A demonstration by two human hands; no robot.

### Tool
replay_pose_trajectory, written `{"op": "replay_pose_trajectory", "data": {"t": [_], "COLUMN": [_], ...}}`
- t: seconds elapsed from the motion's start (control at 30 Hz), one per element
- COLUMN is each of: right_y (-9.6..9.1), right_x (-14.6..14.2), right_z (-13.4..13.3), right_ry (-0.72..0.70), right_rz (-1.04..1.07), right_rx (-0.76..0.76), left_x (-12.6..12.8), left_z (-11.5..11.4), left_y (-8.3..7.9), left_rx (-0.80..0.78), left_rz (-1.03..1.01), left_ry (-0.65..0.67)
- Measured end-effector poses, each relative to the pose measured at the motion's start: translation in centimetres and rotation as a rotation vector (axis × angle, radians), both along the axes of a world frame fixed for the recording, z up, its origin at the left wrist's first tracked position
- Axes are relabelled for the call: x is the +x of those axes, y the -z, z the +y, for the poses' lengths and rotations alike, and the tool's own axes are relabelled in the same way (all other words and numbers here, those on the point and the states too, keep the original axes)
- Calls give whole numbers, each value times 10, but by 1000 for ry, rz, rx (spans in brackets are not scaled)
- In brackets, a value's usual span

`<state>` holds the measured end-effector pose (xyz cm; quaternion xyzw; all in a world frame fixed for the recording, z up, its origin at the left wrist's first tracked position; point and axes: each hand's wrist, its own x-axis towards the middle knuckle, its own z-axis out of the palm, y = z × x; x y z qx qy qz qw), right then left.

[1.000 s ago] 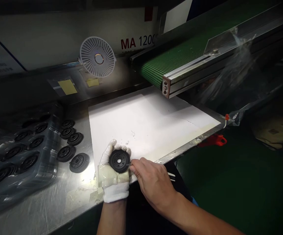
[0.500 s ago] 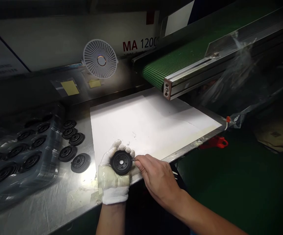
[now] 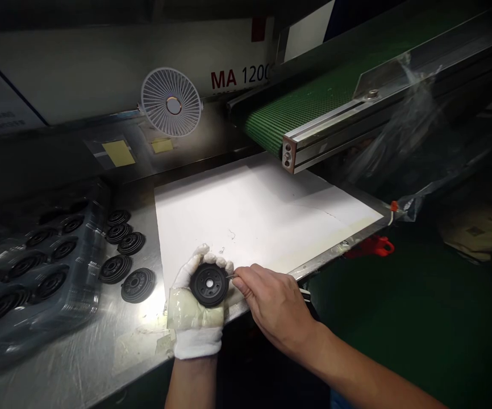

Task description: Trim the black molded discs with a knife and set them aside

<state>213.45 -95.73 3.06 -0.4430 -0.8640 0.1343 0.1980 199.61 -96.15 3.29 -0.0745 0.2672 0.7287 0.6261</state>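
Note:
My left hand (image 3: 195,295), in a white glove with tape around the palm, is wrapped round a black plastic wheel (image 3: 216,291) that has a hole in its centre. The wheel's flat face is turned up towards me. My bare right hand (image 3: 271,298) is closed in a pinch on a thin blade-like tool (image 3: 230,276), whose tip meets the wheel's right edge. Most of the tool is hidden inside my fingers. Several similar black wheels (image 3: 138,285) lie on the metal table, left of my gloved hand.
Clear plastic trays (image 3: 79,289) with black wheels stand at the left. A white sheet (image 3: 246,210) covers part of the metal table (image 3: 79,352). A green conveyor (image 3: 305,108) overhangs it at the back right, near a small round fan (image 3: 173,105). A red clamp-like object (image 3: 378,246) hangs at the right edge.
The whole view has shifted slightly left. Both hands keep their grips, and the tool tip stays at the wheel's right edge.

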Motion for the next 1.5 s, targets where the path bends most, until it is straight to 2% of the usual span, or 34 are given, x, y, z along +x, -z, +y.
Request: {"op": "replay_pose_trajectory", "data": {"t": [0.07, 0.27, 0.4, 0.63, 0.77, 1.0, 1.17, 1.2, 1.37, 1.5], "right_y": [2, 10, 12, 15, 14, 16, 15, 14, 14, 16], "right_x": [-2, -11, -14, -15, -14, -16, -7, -6, -6, -14], "right_z": [0, -14, -19, -19, -16, -21, -12, -10, -12, -19], "right_ry": [-1, 5, 19, 1, 53, -3, 11, 21, 40, 25], "right_rz": [-13, -21, 5, 67, 55, 59, 57, 52, 41, 51], "right_rx": [5, -13, -38, -61, -42, -16, -21, -26, -47, -22], "left_x": [2, 10, 10, 10, 12, 10, 4, 3, 5, 8], "left_z": [0, 0, 0, 1, 2, 2, -5, -5, 2, 8], "left_y": [0, -2, 1, 2, 0, 8, 9, 8, 6, 7], "left_rx": [-9, -57, -67, -45, -56, -22, 39, 30, -25, -27], "left_rz": [0, 102, 94, 2, 16, 69, 80, 69, 84, 58], "left_ry": [-18, -254, -327, -306, -314, -327, -10, 7, -167, -224]}}
